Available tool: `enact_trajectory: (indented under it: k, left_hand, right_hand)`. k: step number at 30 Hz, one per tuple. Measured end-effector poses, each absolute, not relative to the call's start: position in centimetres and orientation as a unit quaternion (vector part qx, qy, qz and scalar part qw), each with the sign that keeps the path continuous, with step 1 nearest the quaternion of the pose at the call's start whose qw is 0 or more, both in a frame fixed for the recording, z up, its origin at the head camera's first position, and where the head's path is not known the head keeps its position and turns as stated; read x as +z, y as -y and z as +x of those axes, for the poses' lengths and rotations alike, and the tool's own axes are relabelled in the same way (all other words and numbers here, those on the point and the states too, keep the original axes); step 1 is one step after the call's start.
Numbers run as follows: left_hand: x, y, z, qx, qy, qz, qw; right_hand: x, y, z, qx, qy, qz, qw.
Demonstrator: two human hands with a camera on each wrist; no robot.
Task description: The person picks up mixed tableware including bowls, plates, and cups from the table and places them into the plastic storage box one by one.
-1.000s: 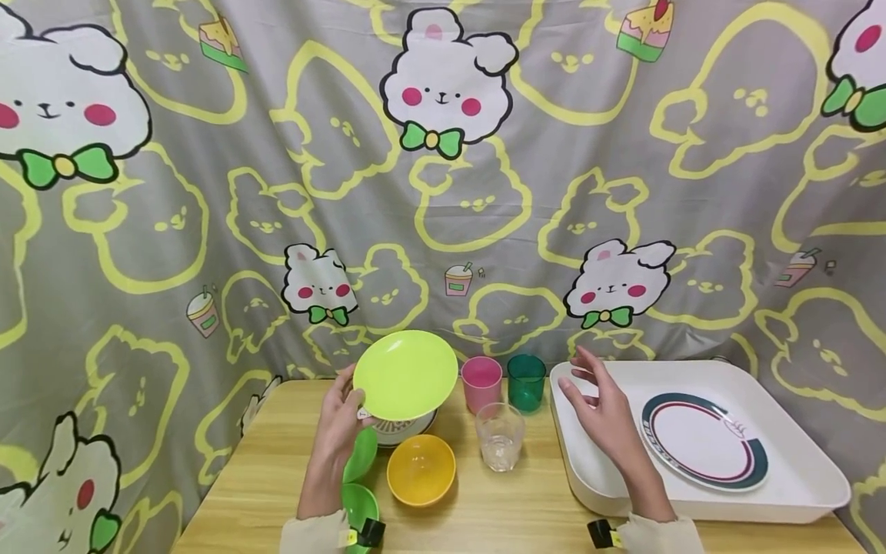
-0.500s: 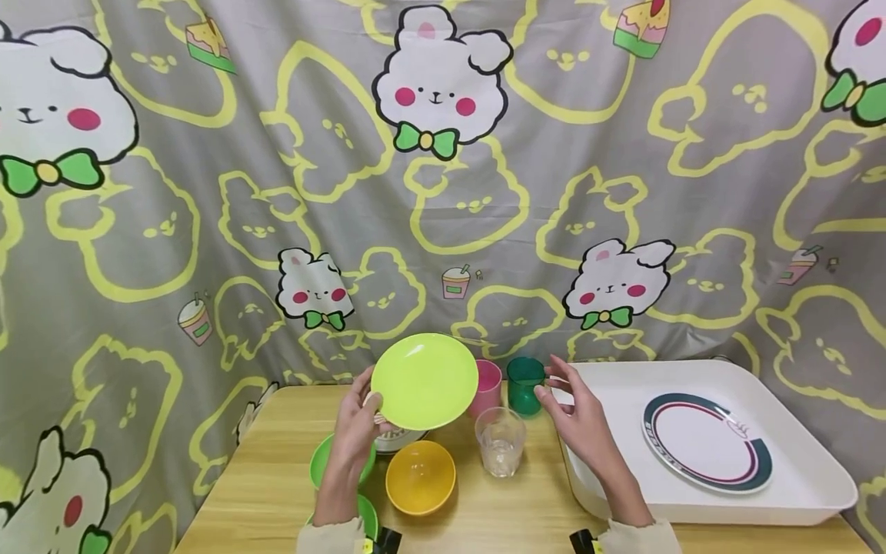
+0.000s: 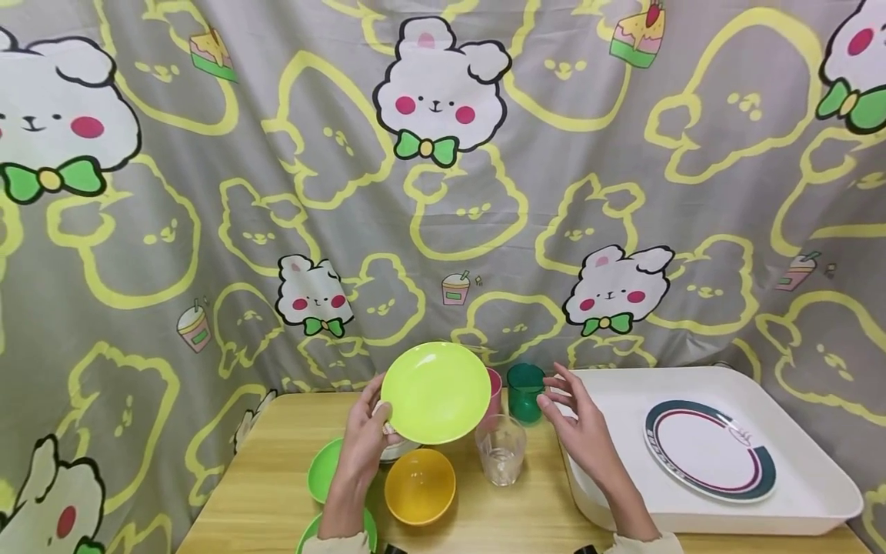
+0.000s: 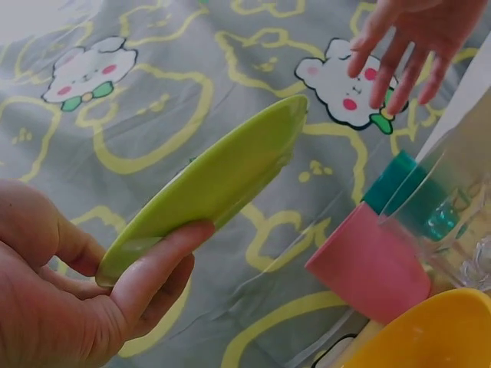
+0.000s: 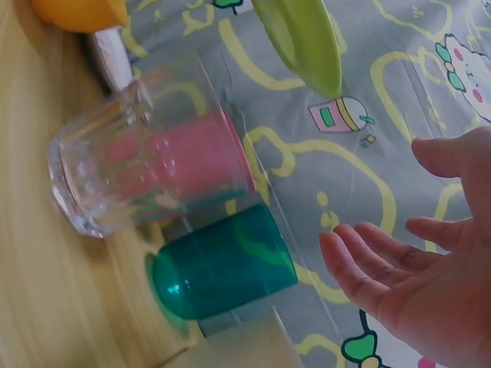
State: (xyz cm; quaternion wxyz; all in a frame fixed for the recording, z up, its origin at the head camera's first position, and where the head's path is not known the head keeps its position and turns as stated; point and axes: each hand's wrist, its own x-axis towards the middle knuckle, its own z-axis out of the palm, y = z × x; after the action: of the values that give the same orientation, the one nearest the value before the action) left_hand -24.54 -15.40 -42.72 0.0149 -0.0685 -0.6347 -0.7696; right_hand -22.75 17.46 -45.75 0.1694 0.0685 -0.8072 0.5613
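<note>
In the head view the lime-green plate (image 3: 435, 392) hides most of the pink cup (image 3: 494, 391) and a dish (image 3: 401, 451) too covered to identify; the left wrist view shows the plate nearly edge-on and more of the cup. The left hand (image 3: 363, 431) pinches the plate's rim at eight o'clock. The right hand (image 3: 580, 419) holds nothing, fingers spread; at its ten o'clock stands the teal tumbler (image 3: 525, 394), and the right wrist view reveals a gap between them.
</note>
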Motion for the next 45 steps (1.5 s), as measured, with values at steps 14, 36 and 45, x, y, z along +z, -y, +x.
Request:
enact_trajectory:
  k: [14, 36, 45]
  left_hand:
    - [-43.9, 14.4, -24.6, -0.755, 0.652, -0.072, -0.007]
    - [-44.5, 12.2, -24.5, -0.736, 0.670, -0.096, -0.011]
    - [-44.6, 11.5, -24.3, -0.732, 0.673, -0.103, -0.017]
  right_hand:
    - [-46.8, -14.8, -23.0, 0.612, 0.771, 0.116, 0.132]
    - [-47.0, -13.5, -23.1, 0.619, 0.777, 0.074, 0.084]
    - [-47.0, -13.4, -23.1, 0.613, 0.783, 0.060, 0.090]
